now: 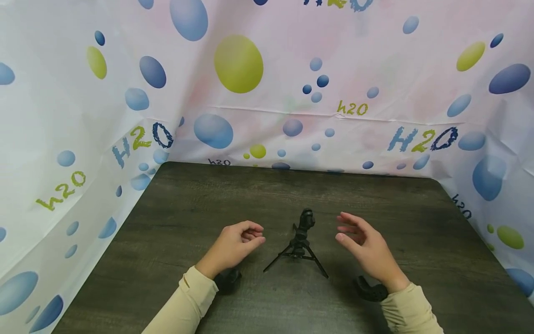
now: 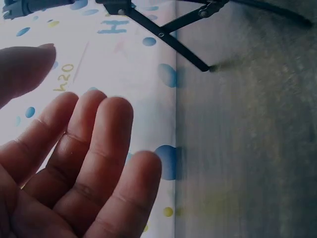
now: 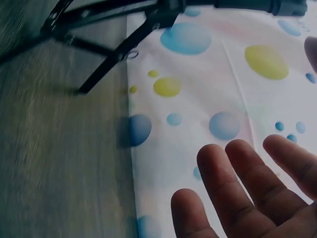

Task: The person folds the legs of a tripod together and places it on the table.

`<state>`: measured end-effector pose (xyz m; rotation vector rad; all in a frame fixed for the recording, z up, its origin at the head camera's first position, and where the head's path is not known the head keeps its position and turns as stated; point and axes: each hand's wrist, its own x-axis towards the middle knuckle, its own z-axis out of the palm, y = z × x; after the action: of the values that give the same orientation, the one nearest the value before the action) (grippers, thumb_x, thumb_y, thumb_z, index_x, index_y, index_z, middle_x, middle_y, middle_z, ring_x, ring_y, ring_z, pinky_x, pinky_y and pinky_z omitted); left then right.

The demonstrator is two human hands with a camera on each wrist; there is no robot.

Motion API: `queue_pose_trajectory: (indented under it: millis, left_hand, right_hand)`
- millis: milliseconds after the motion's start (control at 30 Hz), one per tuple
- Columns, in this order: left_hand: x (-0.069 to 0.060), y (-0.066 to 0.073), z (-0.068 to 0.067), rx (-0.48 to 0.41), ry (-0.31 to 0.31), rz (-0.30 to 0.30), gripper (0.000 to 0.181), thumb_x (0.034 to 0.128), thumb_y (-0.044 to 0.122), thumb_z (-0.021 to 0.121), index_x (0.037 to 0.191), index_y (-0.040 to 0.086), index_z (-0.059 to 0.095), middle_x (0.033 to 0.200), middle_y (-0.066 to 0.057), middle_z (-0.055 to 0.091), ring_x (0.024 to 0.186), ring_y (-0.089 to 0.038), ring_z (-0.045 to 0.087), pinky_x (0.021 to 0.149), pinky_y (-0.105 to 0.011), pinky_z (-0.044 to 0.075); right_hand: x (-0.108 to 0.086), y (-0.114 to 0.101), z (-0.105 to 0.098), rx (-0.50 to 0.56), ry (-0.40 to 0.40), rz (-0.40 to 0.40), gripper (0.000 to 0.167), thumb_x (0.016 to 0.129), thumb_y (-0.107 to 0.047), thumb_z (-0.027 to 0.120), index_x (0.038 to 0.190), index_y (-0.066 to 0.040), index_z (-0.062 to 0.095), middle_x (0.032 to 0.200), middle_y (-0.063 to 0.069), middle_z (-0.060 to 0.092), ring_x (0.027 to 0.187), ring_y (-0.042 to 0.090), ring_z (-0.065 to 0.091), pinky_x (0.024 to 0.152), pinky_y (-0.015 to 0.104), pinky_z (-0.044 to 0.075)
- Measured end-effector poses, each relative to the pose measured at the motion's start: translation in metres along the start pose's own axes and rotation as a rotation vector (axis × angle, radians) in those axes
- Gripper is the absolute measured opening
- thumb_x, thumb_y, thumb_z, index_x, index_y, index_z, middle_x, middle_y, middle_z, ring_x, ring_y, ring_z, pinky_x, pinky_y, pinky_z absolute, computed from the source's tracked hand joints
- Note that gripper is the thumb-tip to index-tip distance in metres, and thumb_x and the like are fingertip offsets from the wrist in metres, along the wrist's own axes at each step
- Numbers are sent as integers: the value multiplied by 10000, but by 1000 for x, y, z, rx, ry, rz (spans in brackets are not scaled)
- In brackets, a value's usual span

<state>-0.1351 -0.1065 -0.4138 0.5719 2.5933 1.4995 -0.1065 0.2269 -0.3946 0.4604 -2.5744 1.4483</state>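
Observation:
A small black tripod (image 1: 299, 243) stands upright on the dark wooden table, its legs spread. To its left hovers my left hand (image 1: 234, 243), fingers loosely bent and apart from it. My right hand (image 1: 367, 248) is held on the other side, also clear of the tripod, thumb and fingers parted. In the left wrist view, the relaxed fingers of that hand (image 2: 94, 163) hold nothing, with a tripod leg (image 2: 183, 52) beyond them. The right wrist view likewise shows bare fingers (image 3: 247, 188) and part of the tripod (image 3: 106, 64) above.
The dark wood-grain table (image 1: 200, 195) extends beneath both hands. Behind it and at both sides hangs a white sheet (image 1: 275, 83) printed with blue and green dots and H2O lettering. Black straps with wrist devices (image 1: 369, 290) sit at both wrists.

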Motion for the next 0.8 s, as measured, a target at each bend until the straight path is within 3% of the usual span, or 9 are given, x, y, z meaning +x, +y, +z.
queue_pose_trajectory:
  millis: [167,800]
  left_hand:
    - [-2,-1,4,-14,-58,6,250,965,193,699,1122,0,691,966,17,691,847,-135,661,731,-268,551]
    - [-5,-5,14,-38,-191,-13,240,937,181,733,1098,8,692,978,20,669,849,-139,651,736,-272,546]
  right_hand:
    - [3,-10,6,53,-9,-55,470,986,-54,637,1433,-19,497,1368,164,570,1108,80,603,862,231,520]
    - [13,-25,25,85,-57,-122,428,972,-43,652,1385,-13,543,1337,149,592,1086,181,626,879,274,524]
